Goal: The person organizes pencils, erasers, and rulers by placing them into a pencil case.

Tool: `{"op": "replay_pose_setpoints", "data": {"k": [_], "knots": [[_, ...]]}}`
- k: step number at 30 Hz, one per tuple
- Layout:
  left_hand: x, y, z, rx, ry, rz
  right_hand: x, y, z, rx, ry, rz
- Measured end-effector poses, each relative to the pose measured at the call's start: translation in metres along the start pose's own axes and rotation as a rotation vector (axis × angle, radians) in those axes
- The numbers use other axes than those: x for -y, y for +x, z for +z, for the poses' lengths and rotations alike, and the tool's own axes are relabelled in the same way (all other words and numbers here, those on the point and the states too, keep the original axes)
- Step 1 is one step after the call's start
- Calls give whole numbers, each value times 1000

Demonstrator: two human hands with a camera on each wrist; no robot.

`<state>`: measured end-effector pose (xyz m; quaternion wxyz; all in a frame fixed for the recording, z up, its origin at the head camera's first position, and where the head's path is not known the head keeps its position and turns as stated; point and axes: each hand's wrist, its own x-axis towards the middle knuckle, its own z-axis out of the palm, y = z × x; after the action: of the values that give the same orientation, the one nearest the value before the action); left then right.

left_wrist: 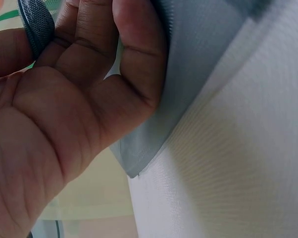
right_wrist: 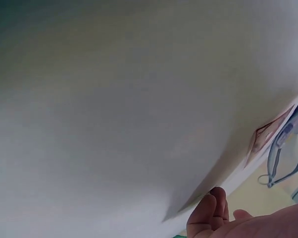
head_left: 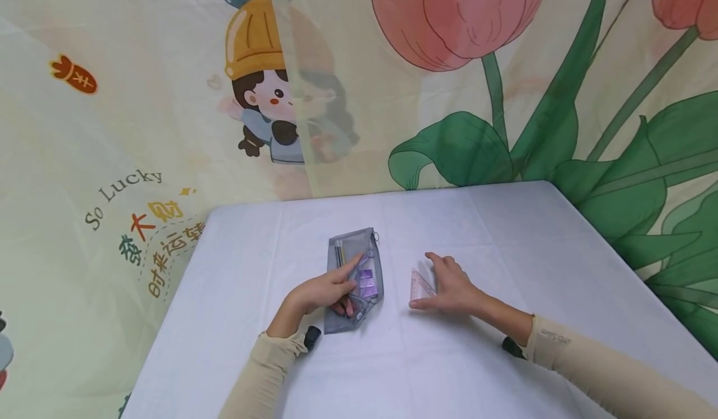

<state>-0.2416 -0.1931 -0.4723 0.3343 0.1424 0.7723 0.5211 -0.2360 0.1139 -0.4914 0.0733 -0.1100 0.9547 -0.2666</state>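
A grey mesh pencil case lies unzipped on the table, with pencils and a purple item showing through it. My left hand grips the case by its opening, some fingers tucked inside the flap. In the left wrist view the grey mesh passes beside the curled fingers, with an edge strip between thumb and fingers. A clear triangular set square with pink markings lies right of the case. Around it my right hand spreads thumb and fingers; the right wrist view shows the set square apart from the fingertips.
The white-covered table meets a patterned cloth backdrop at its far edge. Dark wrist devices sit at both cuffs. A ring pull hangs at the case's far corner.
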Motion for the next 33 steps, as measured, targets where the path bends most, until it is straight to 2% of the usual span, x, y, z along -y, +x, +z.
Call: {"op": "replay_pose_setpoints", "data": {"k": [10, 14, 19, 29, 33], "knots": [[-1, -1, -1, -1, 10, -1, 14, 5, 11, 28, -44, 20], [-1, 0, -1, 6, 17, 1, 22, 10, 10, 37, -29, 34], [0, 1, 0, 8, 19, 0, 28, 15, 10, 94, 2, 71], [3, 2, 0, 14, 12, 0, 30, 14, 7, 125, 27, 78], [3, 2, 0, 9, 12, -3, 29, 13, 6, 129, 32, 56]]}}
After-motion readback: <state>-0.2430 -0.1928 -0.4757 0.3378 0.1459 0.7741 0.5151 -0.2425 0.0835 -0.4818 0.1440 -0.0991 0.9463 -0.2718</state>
